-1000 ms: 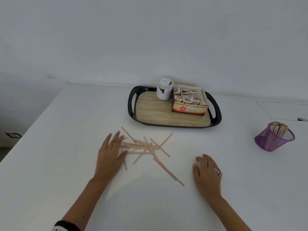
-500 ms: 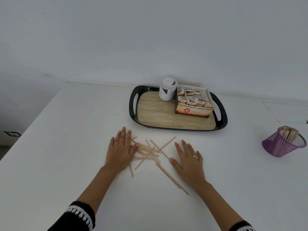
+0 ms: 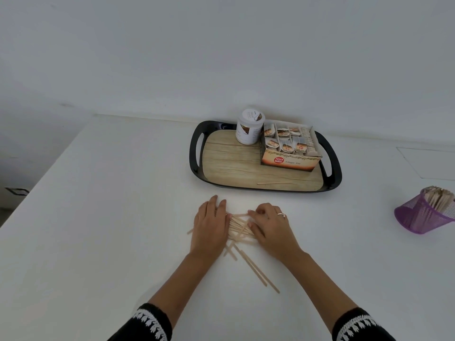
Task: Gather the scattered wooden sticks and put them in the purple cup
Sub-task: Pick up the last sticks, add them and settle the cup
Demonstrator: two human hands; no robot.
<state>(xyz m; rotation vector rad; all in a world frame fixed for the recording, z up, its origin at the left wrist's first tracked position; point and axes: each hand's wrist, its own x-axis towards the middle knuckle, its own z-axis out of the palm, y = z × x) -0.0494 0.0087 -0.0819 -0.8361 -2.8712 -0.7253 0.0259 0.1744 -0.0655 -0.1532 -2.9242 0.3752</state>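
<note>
Two hands lie on the white counter [image 3: 103,217], just in front of the black tray [image 3: 334,178]. The left hand [image 3: 210,226] is flat, palm down, and its fingers [image 3: 213,203] are straight and close together. The right hand [image 3: 269,225] sits just beside it, with its fingers [image 3: 258,211] curled down and a ring [image 3: 281,214] on one of them. Between the two hands is a pile of wooden sticks [image 3: 240,227]. Both hands touch the pile from the sides and squeeze it into a bunch. Neither hand has lifted any stick off the counter. Some sticks poke out under the left hand, and a few long ones [image 3: 256,269] lie loose on the counter, on the side of the pile away from the tray.

The tray has a wood-look floor. On it stand a white jar [image 3: 249,130] and a box of tea bags [image 3: 289,148], touching each other. One more stick [image 3: 273,183] lies alone on the tray, near its front edge.

The purple cup [image 3: 421,217] is well apart from the tray, off to its right, at the edge of the view. It is a mesh cup that leans over, and it already has many sticks [image 3: 439,199] inside.

Black sleeves [image 3: 150,323] with white trim show at both wrists.
</note>
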